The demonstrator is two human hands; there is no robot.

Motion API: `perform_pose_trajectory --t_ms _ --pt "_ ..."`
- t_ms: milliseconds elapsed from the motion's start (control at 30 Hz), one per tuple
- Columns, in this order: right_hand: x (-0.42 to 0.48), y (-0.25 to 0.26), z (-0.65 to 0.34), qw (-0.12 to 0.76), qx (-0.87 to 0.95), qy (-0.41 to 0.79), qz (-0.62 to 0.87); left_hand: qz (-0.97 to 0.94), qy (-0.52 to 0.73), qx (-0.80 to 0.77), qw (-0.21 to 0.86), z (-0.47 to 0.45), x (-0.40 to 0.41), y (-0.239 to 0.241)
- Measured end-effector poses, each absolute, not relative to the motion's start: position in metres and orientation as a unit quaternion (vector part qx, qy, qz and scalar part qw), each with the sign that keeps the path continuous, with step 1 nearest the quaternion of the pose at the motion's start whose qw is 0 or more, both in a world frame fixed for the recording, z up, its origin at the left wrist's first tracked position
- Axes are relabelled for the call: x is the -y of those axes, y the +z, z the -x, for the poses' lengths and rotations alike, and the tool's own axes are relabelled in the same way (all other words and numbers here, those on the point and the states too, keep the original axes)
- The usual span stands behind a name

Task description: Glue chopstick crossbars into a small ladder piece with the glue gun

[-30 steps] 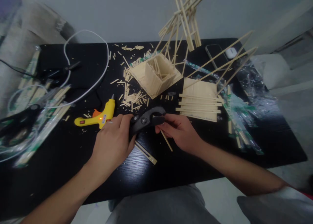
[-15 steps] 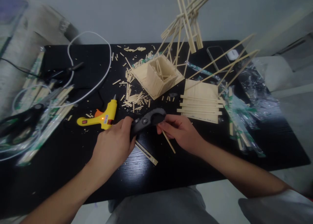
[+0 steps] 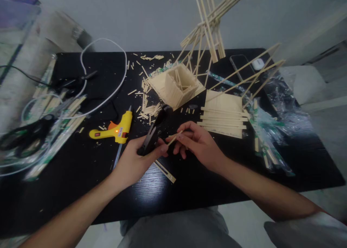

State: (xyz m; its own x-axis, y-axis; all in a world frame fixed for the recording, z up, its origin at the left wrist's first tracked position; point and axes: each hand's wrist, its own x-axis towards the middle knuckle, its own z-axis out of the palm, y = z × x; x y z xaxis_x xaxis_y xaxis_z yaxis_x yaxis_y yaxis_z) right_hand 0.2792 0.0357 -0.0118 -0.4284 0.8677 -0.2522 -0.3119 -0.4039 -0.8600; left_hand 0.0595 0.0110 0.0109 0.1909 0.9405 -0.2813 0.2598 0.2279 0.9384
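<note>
My left hand (image 3: 137, 157) is wrapped round a black hand cutter (image 3: 153, 134) with a hooked jaw, which points up and away from me. My right hand (image 3: 199, 143) pinches a short thin wooden stick (image 3: 175, 139) between thumb and fingers. The stick's near end meets my left thumb, so both hands are close together over the table. Below them a pair of joined wooden sticks (image 3: 165, 171) lies on the black table (image 3: 189, 190). The cutter's handles are mostly hidden by my left hand.
A yellow glue gun (image 3: 121, 128) with a lit orange light lies left of my hands. Beyond are a wooden box structure (image 3: 179, 89), scattered stick pieces (image 3: 149, 110) and a square wooden panel (image 3: 223, 101). Black scissors (image 3: 27, 132) and bagged sticks lie left; plastic wrappers (image 3: 268, 132) lie right.
The cutter has swung from pointing right to pointing up and away. The stick in my right hand has turned upward, and its end now touches my left thumb.
</note>
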Motion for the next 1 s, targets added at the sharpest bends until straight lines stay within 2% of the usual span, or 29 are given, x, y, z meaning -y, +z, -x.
perform_pose_trajectory --t_ms 200,400,567,800,1000 --pt "-0.039 -0.011 -0.280 0.420 0.364 0.727 0.403 -0.489 0.395 -0.588 0.509 -0.053 -0.011 0.013" --pt "-0.039 -0.007 -0.282 0.333 0.383 0.767 0.393 -0.475 0.465 -0.582 0.469 -0.043 -0.019 0.017" --pt "-0.041 -0.015 -0.287 0.312 0.316 0.825 0.350 -0.474 0.471 -0.580 0.467 -0.035 -0.025 0.017" --pt "-0.040 -0.018 -0.290 0.310 0.328 0.827 0.335 -0.487 0.395 -0.574 0.526 -0.024 -0.030 0.012" --pt "-0.038 -0.015 -0.291 0.251 0.353 0.813 0.388 -0.480 0.322 -0.578 0.576 -0.029 -0.033 0.017"
